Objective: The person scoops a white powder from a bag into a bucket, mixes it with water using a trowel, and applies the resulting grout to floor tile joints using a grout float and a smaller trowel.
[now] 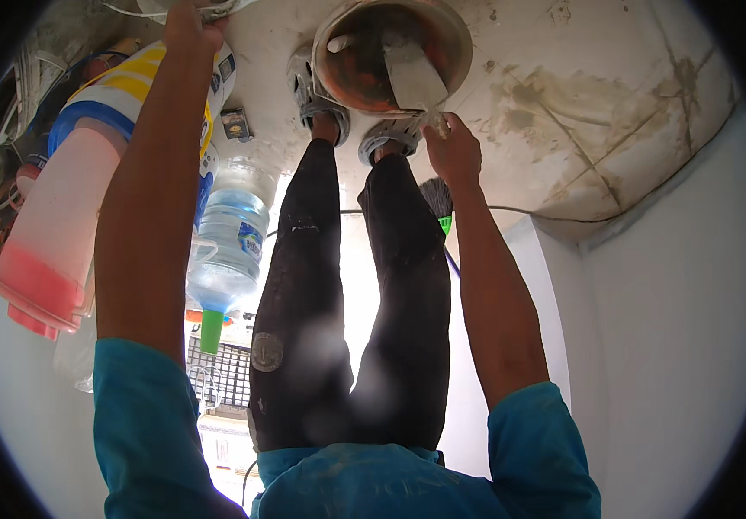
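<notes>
My right hand is closed around the handle of a scraper. The scraper's wide, pale blade reaches into a round bowl with reddish-brown, smeared insides. A small white lump sits on the bowl's inner wall. At the upper left, my left hand grips the edge of a whitish bag-like thing. The frame's top edge cuts most of that thing off, so its kind is unclear.
On the left stand a pink-and-clear plastic container, a white-yellow-blue tub, a large water bottle and a small dark box. A dark-bristled broom lies behind my right forearm. A cable runs along the stained floor.
</notes>
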`<state>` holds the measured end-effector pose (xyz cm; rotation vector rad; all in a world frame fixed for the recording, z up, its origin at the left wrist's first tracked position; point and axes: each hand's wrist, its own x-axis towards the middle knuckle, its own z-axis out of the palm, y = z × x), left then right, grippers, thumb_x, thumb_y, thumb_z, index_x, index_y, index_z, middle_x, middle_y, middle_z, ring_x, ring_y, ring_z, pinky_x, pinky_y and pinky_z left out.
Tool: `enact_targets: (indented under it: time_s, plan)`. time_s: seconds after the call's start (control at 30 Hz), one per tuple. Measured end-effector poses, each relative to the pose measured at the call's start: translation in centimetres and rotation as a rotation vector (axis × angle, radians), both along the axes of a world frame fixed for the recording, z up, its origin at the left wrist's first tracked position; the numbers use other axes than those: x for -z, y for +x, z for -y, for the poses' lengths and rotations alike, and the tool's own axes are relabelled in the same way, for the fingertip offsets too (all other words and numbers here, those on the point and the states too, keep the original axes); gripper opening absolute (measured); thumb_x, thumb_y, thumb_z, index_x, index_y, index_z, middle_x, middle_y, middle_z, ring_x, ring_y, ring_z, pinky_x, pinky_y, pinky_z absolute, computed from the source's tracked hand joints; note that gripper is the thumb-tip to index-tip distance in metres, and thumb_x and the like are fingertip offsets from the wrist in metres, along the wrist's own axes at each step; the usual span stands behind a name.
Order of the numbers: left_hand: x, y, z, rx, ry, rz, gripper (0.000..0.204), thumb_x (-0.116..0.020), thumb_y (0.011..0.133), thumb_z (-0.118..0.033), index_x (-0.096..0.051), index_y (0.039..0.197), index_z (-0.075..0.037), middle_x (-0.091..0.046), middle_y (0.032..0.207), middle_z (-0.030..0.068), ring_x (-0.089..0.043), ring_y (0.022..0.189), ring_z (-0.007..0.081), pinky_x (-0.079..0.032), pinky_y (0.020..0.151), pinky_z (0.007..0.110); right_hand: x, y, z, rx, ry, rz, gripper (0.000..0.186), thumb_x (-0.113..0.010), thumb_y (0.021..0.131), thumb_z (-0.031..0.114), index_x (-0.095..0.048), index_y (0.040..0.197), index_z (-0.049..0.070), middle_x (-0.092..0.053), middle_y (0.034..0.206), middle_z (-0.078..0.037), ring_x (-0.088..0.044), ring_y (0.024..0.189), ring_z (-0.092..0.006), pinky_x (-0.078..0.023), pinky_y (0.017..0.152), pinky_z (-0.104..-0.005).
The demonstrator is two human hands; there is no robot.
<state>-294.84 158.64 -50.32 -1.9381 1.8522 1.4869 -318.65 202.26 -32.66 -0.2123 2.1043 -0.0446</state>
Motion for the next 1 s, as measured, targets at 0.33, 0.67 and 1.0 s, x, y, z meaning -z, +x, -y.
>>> enact_targets:
  time_s: [0.33,0.67,1.0]
  plan:
    - [6.7,-2.4,3.8,-1.011,0.26,-0.503,0.033,-0.055,0.088,-0.011,-0.051,0.119,-0.002,-0.052,0.119,0.0179,-0.052,0.108,0.0319,-0.047,0.091,0.047,7.9,1.2,8.2,-0.111,0.104,-0.036,0.047,-0.063,0.086,0.035,-0.058,0.125,0.01,-0.067,0.112,-0.016,-0.063,0.108,-0.0342,-0.05,0.089,-0.0468]
    - [-0.8,-1.0,1.3,-0.926,0.409,-0.406,0.05,-0.059,0.087,-0.008,-0.039,0.132,0.0,-0.049,0.126,0.0208,-0.051,0.118,0.0368,-0.043,0.103,0.05,-4.7,6.5,14.8,0.306,-0.475,-0.044,0.046,-0.07,0.083,0.03,-0.061,0.119,0.002,-0.066,0.112,-0.019,-0.064,0.103,-0.0351,-0.05,0.088,-0.041]
    - [-3.3,-1.2,-6.2,-0.766,0.628,-0.38,0.057,-0.054,0.095,-0.033,-0.038,0.14,-0.003,-0.055,0.124,0.0104,-0.058,0.108,0.0212,-0.051,0.088,0.036,4.3,9.6,33.5,0.151,-0.581,0.066,0.045,-0.062,0.086,0.036,-0.062,0.115,0.002,-0.069,0.096,-0.02,-0.067,0.095,-0.0347,-0.051,0.084,-0.0387]
